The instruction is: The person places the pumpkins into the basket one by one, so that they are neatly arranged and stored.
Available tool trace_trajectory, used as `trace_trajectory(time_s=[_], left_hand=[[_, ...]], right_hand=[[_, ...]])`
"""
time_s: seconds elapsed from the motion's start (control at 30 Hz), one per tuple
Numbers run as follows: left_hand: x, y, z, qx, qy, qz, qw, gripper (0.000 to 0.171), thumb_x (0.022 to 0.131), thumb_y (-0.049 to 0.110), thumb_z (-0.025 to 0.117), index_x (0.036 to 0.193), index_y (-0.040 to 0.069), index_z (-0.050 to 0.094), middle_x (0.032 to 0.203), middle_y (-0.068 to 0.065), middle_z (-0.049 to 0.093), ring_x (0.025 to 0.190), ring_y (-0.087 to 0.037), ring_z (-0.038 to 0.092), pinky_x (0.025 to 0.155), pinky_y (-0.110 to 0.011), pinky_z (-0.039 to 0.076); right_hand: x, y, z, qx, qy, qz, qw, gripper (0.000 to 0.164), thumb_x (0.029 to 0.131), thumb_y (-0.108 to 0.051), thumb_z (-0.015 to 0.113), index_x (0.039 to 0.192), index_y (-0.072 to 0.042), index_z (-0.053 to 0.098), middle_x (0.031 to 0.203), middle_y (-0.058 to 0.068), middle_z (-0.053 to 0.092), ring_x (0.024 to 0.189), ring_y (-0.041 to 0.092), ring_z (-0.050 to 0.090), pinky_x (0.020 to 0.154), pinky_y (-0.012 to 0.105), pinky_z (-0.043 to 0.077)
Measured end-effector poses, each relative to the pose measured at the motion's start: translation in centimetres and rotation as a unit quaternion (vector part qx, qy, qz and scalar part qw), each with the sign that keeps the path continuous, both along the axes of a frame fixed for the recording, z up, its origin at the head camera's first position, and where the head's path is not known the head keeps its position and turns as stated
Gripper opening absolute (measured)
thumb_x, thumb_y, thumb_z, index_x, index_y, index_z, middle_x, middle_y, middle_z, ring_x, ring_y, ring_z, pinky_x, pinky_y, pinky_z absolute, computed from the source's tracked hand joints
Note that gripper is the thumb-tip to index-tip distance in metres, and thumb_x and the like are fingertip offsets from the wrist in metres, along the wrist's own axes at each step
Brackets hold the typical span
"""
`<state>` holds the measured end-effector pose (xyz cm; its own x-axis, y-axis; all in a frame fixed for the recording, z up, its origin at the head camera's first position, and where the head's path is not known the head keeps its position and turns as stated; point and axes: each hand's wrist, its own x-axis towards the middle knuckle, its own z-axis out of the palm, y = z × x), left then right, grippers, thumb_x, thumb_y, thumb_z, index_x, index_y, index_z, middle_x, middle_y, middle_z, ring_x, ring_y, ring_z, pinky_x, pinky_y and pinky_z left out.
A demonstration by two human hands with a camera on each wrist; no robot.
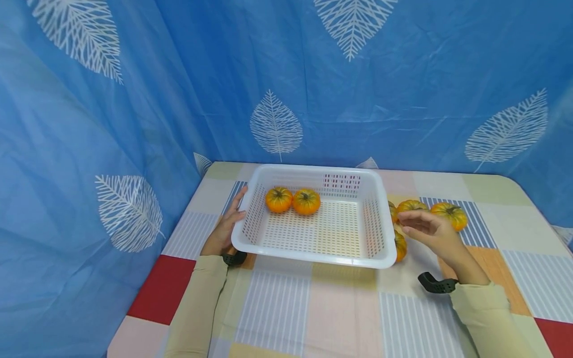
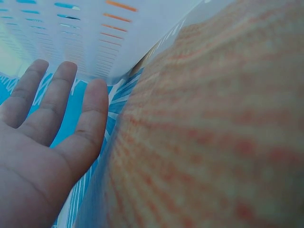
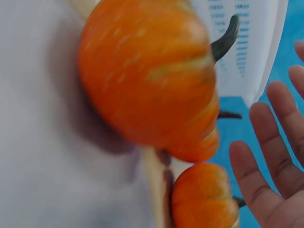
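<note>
A white plastic basket (image 1: 309, 255) with slotted walls stands on the table. Two small orange pumpkins, one on the left (image 1: 279, 200) and one beside it (image 1: 306, 202), sit in its back left part. My left hand (image 1: 225, 228) is at the basket's left wall, fingers extended; whether it touches is unclear. Several more pumpkins lie right of the basket, among them one near its front corner (image 1: 400, 246) and one farthest right (image 1: 449, 215). Over these hovers my right hand (image 1: 429, 232), fingers loosely bent, holding nothing. In the right wrist view a large pumpkin (image 3: 147, 71) appears beside that hand's spread fingers.
A patchwork-patterned cloth (image 1: 344, 313) covers the table. Blue curtains (image 1: 215, 74) with white leaf prints hang behind it and along the left side. Each wrist wears a black band, such as the right one (image 1: 438, 284).
</note>
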<state>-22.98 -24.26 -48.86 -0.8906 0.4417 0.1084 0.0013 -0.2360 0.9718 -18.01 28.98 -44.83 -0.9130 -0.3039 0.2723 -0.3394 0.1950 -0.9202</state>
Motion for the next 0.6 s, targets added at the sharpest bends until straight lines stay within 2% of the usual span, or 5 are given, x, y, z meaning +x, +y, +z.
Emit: trace_trajectory(time_s=[0.23, 0.4, 0.6], left_hand=[[-0.1, 0.1, -0.1, 0.005, 0.003, 0.002, 1.0000, 0.088, 0.102, 0.022, 0.046, 0.174, 0.024, -0.005, 0.180, -0.019, -0.010, 0.151, -0.051, 0.016, 0.116, -0.080, 0.022], [-0.1, 0.1, -0.2, 0.007, 0.005, 0.002, 1.0000, 0.088, 0.102, 0.021, 0.044, 0.174, 0.023, -0.006, 0.180, -0.020, -0.010, 0.150, -0.054, 0.016, 0.113, -0.084, 0.020], [0.0, 0.2, -0.2, 0.006, 0.008, 0.003, 0.9999, 0.088, 0.101, 0.021, 0.045, 0.174, 0.023, -0.004, 0.180, -0.019, -0.011, 0.150, -0.056, 0.014, 0.113, -0.086, 0.019]], right_hand=[[0.2, 0.6, -1.0, 0.069, -0.019, 0.012, 0.997, 0.035, 0.102, 0.007, 0.066, 0.136, 0.013, 0.062, 0.129, -0.015, 0.071, 0.113, 0.000, 0.067, 0.092, 0.014, 0.055], [0.3, 0.8, -1.5, 0.116, -0.024, 0.022, 0.993, 0.042, 0.101, 0.001, 0.070, 0.140, 0.010, 0.061, 0.130, -0.024, 0.066, 0.115, -0.005, 0.063, 0.093, 0.015, 0.053], [0.3, 1.0, -2.1, 0.104, -0.073, 0.050, 0.991, 0.054, 0.097, 0.000, 0.075, 0.147, 0.010, 0.055, 0.135, -0.026, 0.062, 0.119, -0.004, 0.061, 0.096, 0.017, 0.052]])
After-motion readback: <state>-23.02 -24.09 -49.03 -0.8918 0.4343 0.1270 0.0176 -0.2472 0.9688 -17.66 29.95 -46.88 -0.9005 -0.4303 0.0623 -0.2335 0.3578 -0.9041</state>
